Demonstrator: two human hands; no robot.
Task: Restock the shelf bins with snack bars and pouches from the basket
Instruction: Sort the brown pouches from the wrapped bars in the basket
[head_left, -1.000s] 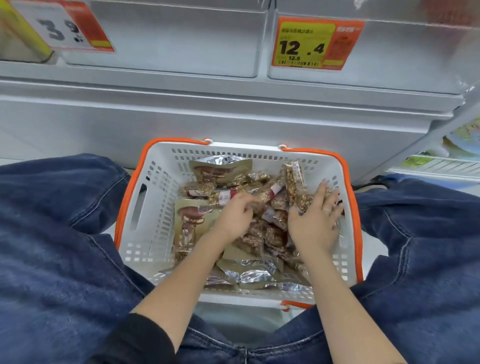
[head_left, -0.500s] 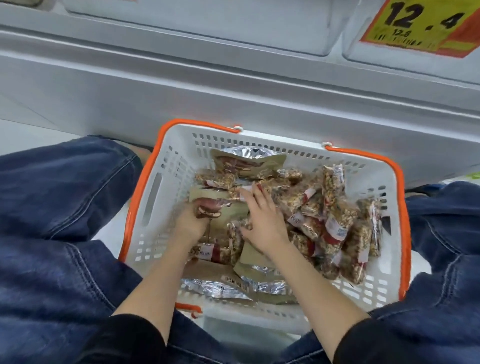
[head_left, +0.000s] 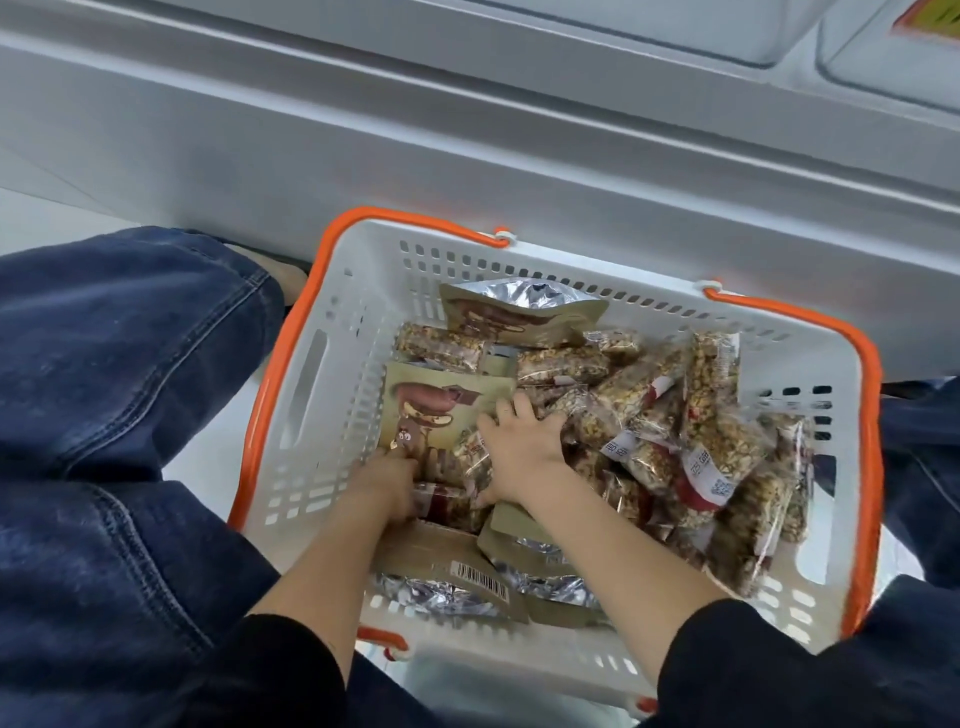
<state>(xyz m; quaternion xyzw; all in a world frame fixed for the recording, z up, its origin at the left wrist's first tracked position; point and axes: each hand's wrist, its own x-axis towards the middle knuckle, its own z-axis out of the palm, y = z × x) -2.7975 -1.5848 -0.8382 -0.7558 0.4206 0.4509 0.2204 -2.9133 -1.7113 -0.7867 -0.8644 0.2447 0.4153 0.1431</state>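
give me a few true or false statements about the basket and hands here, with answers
1. Both hands are inside the basket. True.
2. The basket's rim is blue. False: it is orange.
3. The snack bars are heaped mostly on the basket's right side. True.
4. The left hand is lifting a pouch to the shelf. False: it is low in the basket, among the packs.
5. The right hand lies beside a tan pouch. True.
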